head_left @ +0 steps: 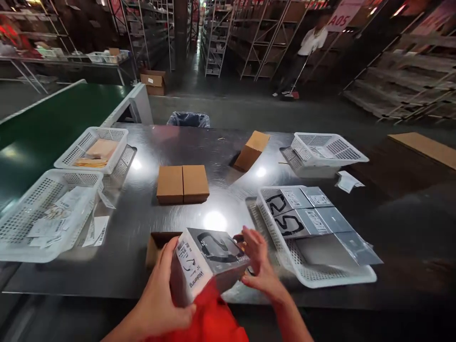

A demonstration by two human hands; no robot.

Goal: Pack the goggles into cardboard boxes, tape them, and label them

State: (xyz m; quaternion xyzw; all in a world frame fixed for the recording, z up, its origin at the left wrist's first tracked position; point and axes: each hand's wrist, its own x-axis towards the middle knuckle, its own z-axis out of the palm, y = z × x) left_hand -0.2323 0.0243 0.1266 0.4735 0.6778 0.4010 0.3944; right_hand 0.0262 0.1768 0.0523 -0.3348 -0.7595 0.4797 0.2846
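A grey-and-white printed product box [217, 251] is held tilted above the table's front edge, with "Wakening" on its white end. My left hand [164, 289] grips that white end, thumb low and fingers behind. At the opposite end, my right hand [258, 263] has its fingers and thumb curled around the box's edge; its exact contact is partly hidden. Behind my left hand sits an open brown carton [154, 249], mostly covered by the hand and box. To the right, a white basket [281, 251] holds several similar grey boxes [315, 221].
Two closed brown cartons [182, 184] stand mid-table, and another carton [252, 151] lies tilted behind. Left are baskets of labels [50, 173] and envelopes [123, 137]. Another basket [331, 137] stands back right. Beyond are a green conveyor [64, 107], a lined bin [188, 119] and a person sweeping [313, 42].
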